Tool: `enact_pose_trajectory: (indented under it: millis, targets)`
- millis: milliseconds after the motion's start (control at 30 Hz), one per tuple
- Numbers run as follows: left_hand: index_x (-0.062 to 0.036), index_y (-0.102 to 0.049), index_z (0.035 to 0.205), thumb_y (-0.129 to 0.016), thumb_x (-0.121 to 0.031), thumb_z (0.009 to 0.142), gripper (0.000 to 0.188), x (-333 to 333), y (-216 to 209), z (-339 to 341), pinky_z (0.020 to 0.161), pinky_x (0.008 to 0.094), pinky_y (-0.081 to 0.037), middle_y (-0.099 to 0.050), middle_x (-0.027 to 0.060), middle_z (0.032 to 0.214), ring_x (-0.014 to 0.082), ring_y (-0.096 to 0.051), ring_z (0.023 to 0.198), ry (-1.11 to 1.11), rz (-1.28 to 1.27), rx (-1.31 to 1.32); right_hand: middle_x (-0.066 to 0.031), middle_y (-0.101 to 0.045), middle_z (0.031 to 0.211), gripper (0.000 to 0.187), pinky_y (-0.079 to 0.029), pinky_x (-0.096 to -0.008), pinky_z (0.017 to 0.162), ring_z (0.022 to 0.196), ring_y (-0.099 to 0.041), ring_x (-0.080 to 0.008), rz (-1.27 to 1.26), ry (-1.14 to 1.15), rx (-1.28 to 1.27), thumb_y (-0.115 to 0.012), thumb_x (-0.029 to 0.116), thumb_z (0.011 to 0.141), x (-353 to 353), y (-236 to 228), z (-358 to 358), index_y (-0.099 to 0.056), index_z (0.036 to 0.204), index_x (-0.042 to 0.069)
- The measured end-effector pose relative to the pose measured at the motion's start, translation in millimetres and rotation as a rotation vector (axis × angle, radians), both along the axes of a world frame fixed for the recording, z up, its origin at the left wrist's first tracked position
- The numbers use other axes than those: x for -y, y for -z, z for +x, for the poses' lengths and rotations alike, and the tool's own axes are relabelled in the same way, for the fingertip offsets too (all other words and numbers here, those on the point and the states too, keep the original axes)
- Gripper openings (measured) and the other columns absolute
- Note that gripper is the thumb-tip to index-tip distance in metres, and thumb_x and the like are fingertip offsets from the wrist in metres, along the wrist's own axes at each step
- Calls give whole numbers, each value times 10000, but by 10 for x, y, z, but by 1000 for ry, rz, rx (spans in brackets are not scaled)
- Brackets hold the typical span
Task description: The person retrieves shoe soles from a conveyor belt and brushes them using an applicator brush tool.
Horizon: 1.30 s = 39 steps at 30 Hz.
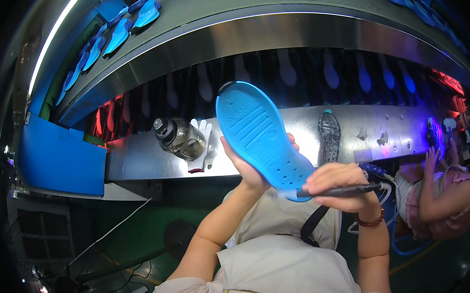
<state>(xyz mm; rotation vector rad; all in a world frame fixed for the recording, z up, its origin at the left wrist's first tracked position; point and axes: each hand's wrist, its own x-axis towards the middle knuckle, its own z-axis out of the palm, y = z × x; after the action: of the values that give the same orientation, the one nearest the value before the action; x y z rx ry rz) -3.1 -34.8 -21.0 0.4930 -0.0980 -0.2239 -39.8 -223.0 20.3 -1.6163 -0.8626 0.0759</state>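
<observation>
A bright blue shoe sole (253,129) is tilted up in front of me, its underside pattern of ridges and small holes showing. My left hand (248,167) is closed round its edges from below. A dark patch sits at its far tip. My right hand (336,182) is closed on a slim black pen-shaped tool (362,189). The tool's pale, blurred tip lies at the sole's near end; whether it touches I cannot tell. On the metal bench just beyond my right hand lies a dark, speckled sole (329,134) with a green tip.
On the metal bench (132,159) a dark-capped bottle (180,140) stands against a white glove (205,131). Beyond, a curved conveyor (193,10) carries several blue soles (119,36). At the right sits a co-worker (451,199), hands at a purple-lit sole (435,135).
</observation>
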Motion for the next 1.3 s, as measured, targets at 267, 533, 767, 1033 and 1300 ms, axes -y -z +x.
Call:
enact_pose_trajectory:
  millis: [267,533,767,1033,1300]
  targets:
    - [-18,-465,1098,-50,-811,692,982,-148,-90,117,683,417,-493,-579,206,843,307,-591,762,-53,5,4,-124,-657,891,242,-486,-311,795,874,-619,-228,-29,40,25,-695,-48,631,32,37,-58,-657,865,-1]
    - [-1,-466,1102,-85,-799,712,967,-246,-165,183,713,421,-483,-564,198,893,306,-575,804,-30,111,89,-124,-656,908,239,-470,-310,810,895,-603,-228,58,39,-59,-681,-64,642,15,120,-46,-657,875,-12]
    - [-4,-304,1303,-213,-674,815,834,57,-201,-118,839,475,-454,-484,234,1158,340,-548,987,20,-45,-92,-219,-598,993,196,-504,-377,823,920,-604,-258,766,146,-750,-592,-51,751,-184,372,-123,-573,946,-65]
    - [4,-322,1299,-469,-332,838,589,-287,-49,18,875,333,-445,-499,176,1172,228,-544,1019,485,206,15,-158,-649,924,222,-502,-250,696,791,-633,-173,13,111,-373,-661,-70,676,24,-116,-110,-653,889,-12]
    - [30,-366,1281,-506,-338,789,630,-376,-145,130,865,334,-436,-525,187,1138,239,-559,977,822,505,-172,-131,-655,908,209,-516,-297,763,866,-641,-239,-152,-147,-64,-669,-21,693,153,-326,-7,-651,897,16]
